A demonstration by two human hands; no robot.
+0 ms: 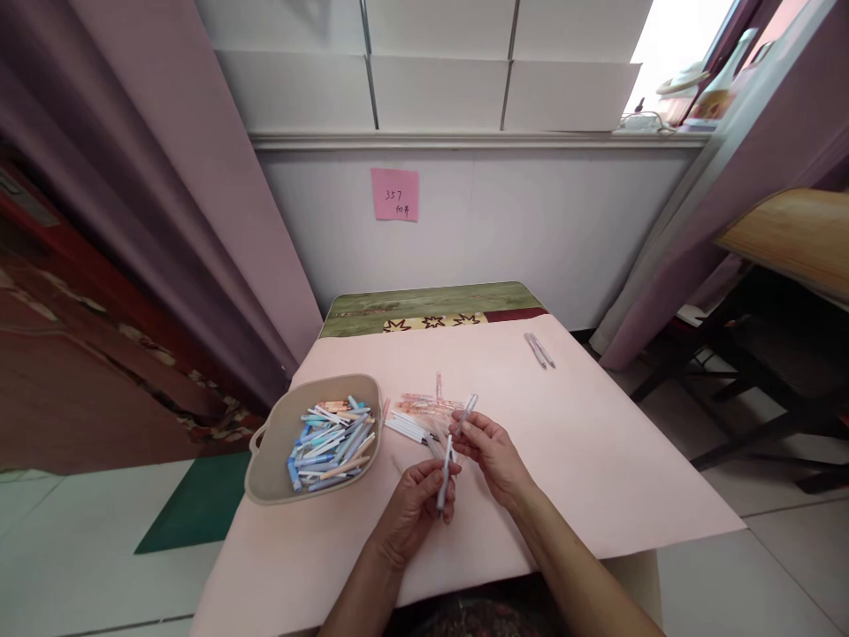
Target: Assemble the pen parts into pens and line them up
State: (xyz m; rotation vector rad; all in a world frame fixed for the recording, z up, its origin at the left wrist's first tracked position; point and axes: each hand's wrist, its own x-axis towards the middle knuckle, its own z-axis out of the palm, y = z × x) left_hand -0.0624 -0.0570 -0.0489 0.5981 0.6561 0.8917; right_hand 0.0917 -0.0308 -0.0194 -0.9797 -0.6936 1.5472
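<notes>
My left hand (423, 497) is closed on a pale grey-white pen (445, 478), held almost upright with its dark tip pointing down. Just above and to the right, my right hand (487, 447) pinches a clear and white pen (468, 409) that tilts up to the right. Behind both hands lies a loose pile of pens: pinkish clear ones (417, 405) and a row of white ones (406, 426). Part of that pile is hidden by my hands. Left of it stands a beige basket (269, 460) holding many blue, white, grey and tan pens (332, 447).
Two pens (539, 350) lie side by side at the far right of the pink-covered table (584, 442). A green patterned strip (431, 301) shows at the table's back edge. A pink note (395, 195) is on the wall, and a dark chair (762, 354) stands at right.
</notes>
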